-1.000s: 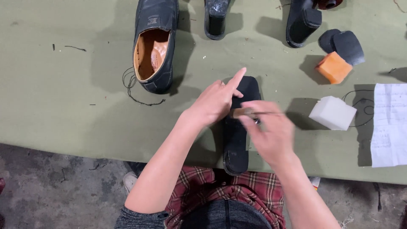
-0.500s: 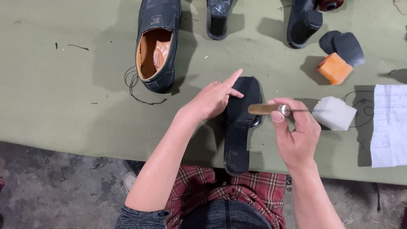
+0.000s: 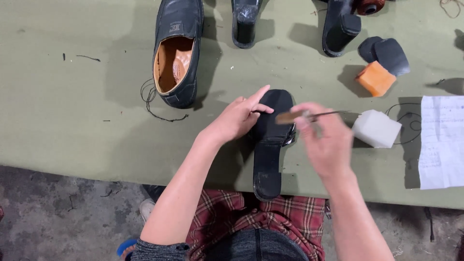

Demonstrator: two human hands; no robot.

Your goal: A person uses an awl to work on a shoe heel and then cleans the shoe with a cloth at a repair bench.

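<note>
- Black flat sandal (image 3: 268, 159) lies lengthwise, toe away from the person, heel at the green tabletop (image 3: 72, 111) edge.
- Left hand (image 3: 239, 118) presses its toe, fingers spread.
- Right hand (image 3: 326, 142) pinches a thin brush (image 3: 309, 116).
- White foam block (image 3: 376, 128) sits just right.

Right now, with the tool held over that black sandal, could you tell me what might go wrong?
The left hand pins the black sandal close beside the thin tool in the right hand, so a slip could jab those fingers. The sandal's heel end overhangs the table edge, so hard pressure might tip it off. The white block lies near the right hand and could be knocked.
</note>
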